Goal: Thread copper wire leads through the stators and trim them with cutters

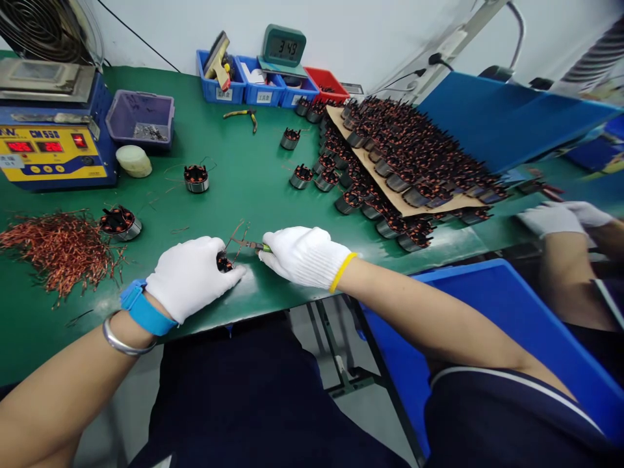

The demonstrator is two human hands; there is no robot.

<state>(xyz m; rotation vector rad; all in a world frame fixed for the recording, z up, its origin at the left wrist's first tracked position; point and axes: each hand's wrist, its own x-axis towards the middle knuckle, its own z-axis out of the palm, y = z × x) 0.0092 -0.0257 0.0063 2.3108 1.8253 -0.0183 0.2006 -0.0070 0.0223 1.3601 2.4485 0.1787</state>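
My left hand (191, 276), in a white glove, is closed around a small black-and-copper motor stator (224, 262) near the table's front edge. My right hand (307, 255), gloved too, grips green-handled pliers (253, 245). The pliers' jaws point left and meet thin copper wires that rise from the stator. Most of the stator is hidden by the left glove. Another stator (120, 223) lies tilted to the left, beside a heap of copper wire scraps (63, 250). One more stands upright (196, 179) farther back.
Many stators (409, 146) are stacked on cardboard at the right. A blue machine (53, 146) and a purple bin (140, 120) stand back left. Yellow-handled pliers (241, 116), blue boxes (221, 84) and a clock (284, 45) lie behind. Another person's gloved hands (553, 218) are far right.
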